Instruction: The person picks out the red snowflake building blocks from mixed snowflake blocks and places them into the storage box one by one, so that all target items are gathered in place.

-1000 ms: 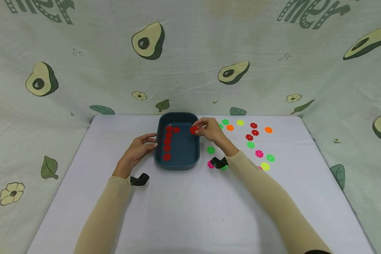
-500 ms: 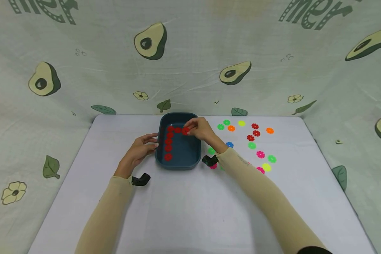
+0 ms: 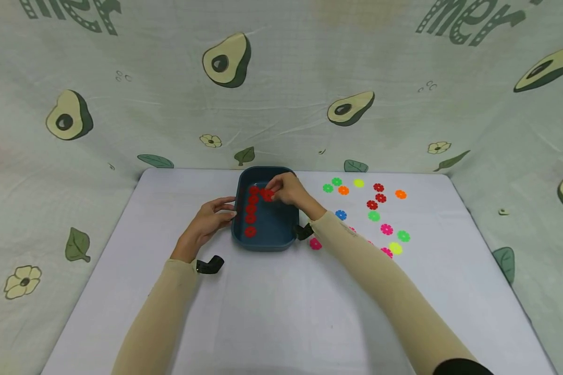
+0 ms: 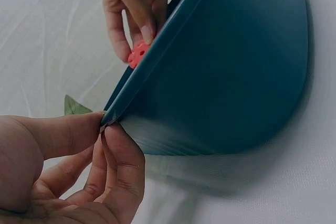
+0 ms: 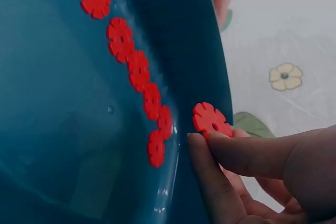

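A deep blue rectangular tray stands at the table's far middle. My left hand pinches its left rim between thumb and fingers, seen close in the left wrist view. Between thumb and fingertips of my right hand is a red flower-shaped plastic disc with a small centre hole and notched edge. That hand is over the inside of the tray, near its far end. Several matching red discs lie on the tray floor, lined up along the left side, with one at the far end set inward.
Loose discs are scattered on the white table right of the tray: dark red, green, pink, orange, yellow and blue. My right sleeve passes over some. A printed cloth hangs behind.
My right hand has carried the red disc leftward from the tray's right rim to near the far end of the red row. The left hand keeps its hold on the rim.
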{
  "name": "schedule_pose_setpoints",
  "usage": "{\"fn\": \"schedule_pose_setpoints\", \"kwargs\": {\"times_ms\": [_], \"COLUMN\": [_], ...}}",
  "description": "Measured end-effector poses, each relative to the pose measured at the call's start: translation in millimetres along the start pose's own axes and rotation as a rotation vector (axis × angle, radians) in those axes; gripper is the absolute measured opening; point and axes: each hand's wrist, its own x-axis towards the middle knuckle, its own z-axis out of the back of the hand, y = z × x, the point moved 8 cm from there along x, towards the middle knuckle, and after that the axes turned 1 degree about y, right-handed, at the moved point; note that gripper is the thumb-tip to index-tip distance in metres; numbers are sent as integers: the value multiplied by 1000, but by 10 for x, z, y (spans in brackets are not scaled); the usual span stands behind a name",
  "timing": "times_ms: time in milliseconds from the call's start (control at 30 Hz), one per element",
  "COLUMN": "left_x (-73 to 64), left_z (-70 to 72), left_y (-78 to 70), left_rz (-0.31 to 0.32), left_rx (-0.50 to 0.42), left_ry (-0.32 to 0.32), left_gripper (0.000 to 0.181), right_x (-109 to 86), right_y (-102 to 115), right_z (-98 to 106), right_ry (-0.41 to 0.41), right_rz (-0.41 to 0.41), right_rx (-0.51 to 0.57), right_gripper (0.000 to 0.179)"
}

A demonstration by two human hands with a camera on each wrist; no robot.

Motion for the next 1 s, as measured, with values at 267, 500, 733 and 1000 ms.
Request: {"fn": "schedule_pose_setpoints", "kwargs": {"times_ms": [267, 500, 733, 1000], "left_x": [6, 7, 2, 14], "left_z": [-3, -3, -4, 6], "left_y": [3, 4, 1, 10], "left_rz": [4, 9, 10, 8], "left_rx": [-6, -5, -5, -11], "left_ry": [0, -5, -5, -6], "left_gripper": [58, 57, 58, 58], "right_x": [222, 253, 289, 337], "right_y": [-28, -65, -126, -177], "right_z": [-75, -142, -191, -258], "right_ry": [52, 94, 96, 92], "right_rz": [-43, -159, -194, -188], "right_rx": [-106, -153, -134, -117], "right_gripper": [26, 29, 27, 25]}}
